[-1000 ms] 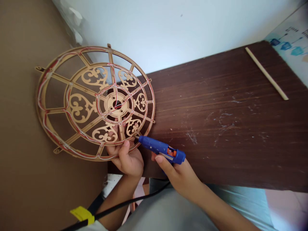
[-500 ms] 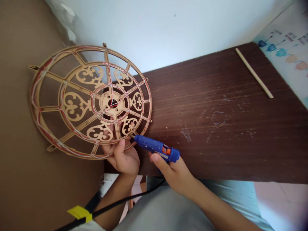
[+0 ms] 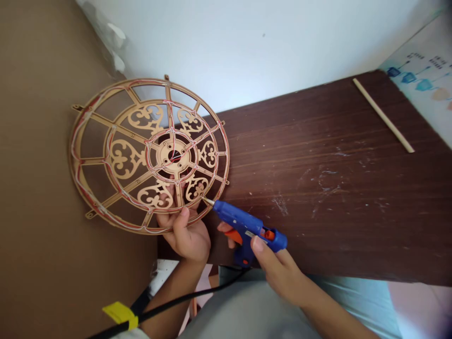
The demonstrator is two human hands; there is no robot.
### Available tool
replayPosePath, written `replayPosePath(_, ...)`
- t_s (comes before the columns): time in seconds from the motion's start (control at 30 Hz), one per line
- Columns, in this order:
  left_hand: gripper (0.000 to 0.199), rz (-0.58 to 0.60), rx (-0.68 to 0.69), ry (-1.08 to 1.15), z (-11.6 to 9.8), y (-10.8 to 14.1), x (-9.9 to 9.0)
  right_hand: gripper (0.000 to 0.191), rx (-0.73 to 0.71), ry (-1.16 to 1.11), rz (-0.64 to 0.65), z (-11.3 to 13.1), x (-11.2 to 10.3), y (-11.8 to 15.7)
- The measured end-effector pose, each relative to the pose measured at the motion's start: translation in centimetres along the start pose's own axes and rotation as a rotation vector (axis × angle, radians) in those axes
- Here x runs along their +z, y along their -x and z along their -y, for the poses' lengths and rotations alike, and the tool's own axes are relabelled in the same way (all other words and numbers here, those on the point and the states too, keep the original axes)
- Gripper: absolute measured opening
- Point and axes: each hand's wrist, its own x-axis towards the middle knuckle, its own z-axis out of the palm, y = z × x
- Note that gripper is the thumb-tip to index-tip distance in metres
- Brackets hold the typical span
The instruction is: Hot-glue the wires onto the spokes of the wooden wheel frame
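Observation:
My left hand (image 3: 189,235) holds up a round gold openwork frame (image 3: 123,182) by its lower rim, thumb in front and fingers behind, partly seen through the gaps. Red and white wires (image 3: 173,126) run along its rings and spokes and cross at the centre hole. My right hand (image 3: 271,263) grips a blue hot glue gun (image 3: 236,217), with fingers around the orange trigger (image 3: 233,236). The metal nozzle (image 3: 207,201) points at the frame's lower right, close to the middle ring beside a scroll ornament; whether it touches I cannot tell.
A pale stick (image 3: 383,115) lies on the dark brown wooden table (image 3: 300,160). From the glue gun a black cord (image 3: 183,297) with yellow tape (image 3: 122,314) runs down left. A brown panel (image 3: 31,188) stands at the left, a white wall (image 3: 226,52) behind.
The frame has shifted slightly right in view and faces me a little differently. The glue gun has moved right and down and tilted, so its handle and trigger now show.

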Motion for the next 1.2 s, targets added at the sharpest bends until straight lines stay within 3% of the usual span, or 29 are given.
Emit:
replayPosePath(0.17, 0.060, 0.000, -0.028, 0.016, 0.0, 0.0, -0.2, 0.049, -0.011, -0.359, -0.089, -0.3, 1.0, -0.5)
replayPosePath(0.3, 0.059, 0.011, -0.076, 0.053, -0.1, -0.1, -0.2, 0.056, -0.026, -0.428, -0.201, -0.2, 2.6, -1.4)
replayPosePath(0.5, 0.043, 0.029, -0.147, 0.094, 0.1, -0.4, -0.4, 0.071, -0.156, -0.404, -0.337, 0.7, 4.2, -2.4)
replayPosePath(0.83, 0.042, 0.027, -0.155, 0.136, 0.4, -0.4, -0.6, 0.070, -0.235, -0.243, -0.313, 0.2, 4.2, -1.8)
replayPosePath(1.03, 0.044, 0.026, -0.160, 0.139, 0.4, -0.3, -0.6, 0.070, -0.268, -0.109, -0.284, -0.3, 3.0, -1.6)
replayPosePath(1.2, 0.047, 0.011, -0.120, 0.103, 0.7, -0.1, -0.8, 0.052, -0.235, 0.082, -0.246, -0.4, 0.6, -0.8)
